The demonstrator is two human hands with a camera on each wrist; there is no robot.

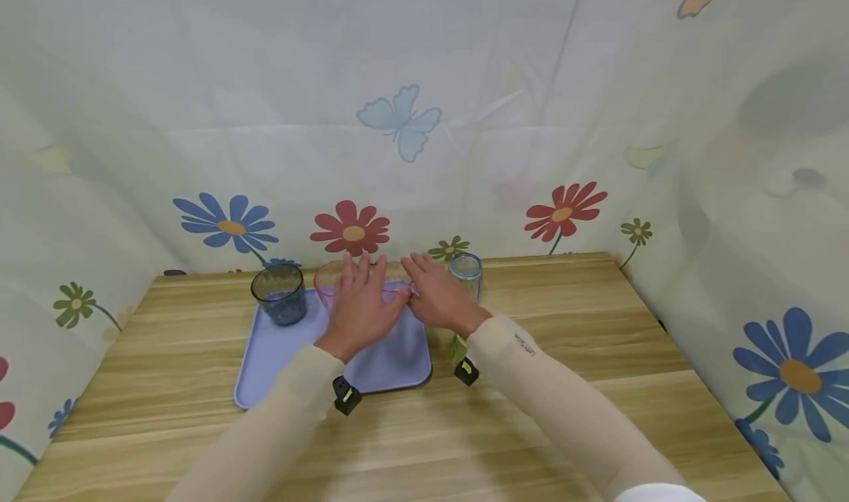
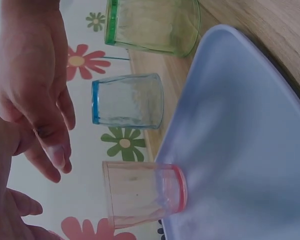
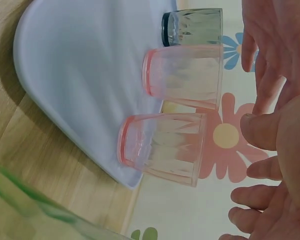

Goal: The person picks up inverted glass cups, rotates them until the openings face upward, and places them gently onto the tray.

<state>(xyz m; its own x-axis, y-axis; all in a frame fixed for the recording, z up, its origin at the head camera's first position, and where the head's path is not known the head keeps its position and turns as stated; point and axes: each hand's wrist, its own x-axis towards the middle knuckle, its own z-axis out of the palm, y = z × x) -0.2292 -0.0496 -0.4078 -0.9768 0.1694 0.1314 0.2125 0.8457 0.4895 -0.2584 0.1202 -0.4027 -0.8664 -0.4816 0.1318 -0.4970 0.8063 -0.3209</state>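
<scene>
My left hand (image 1: 363, 307) and right hand (image 1: 438, 295) are held close together above the back of a lavender tray (image 1: 285, 351), fingers extended and holding nothing. Below them on the tray stand two clear pink glasses, one (image 3: 182, 75) partly behind the left hand in the head view, the other (image 3: 165, 145) between the hands. Both are upright, and both wrist views show the hands apart from the glass rims. An upright dark grey glass (image 1: 280, 295) occupies the tray's back left.
Right of the tray, a blue glass (image 2: 127, 101) rests upside down on the wooden table (image 1: 564, 384). A green glass (image 2: 152, 25), also upside down, is mostly hidden under my right wrist in the head view. A flower-printed curtain (image 1: 265, 104) hangs behind the table.
</scene>
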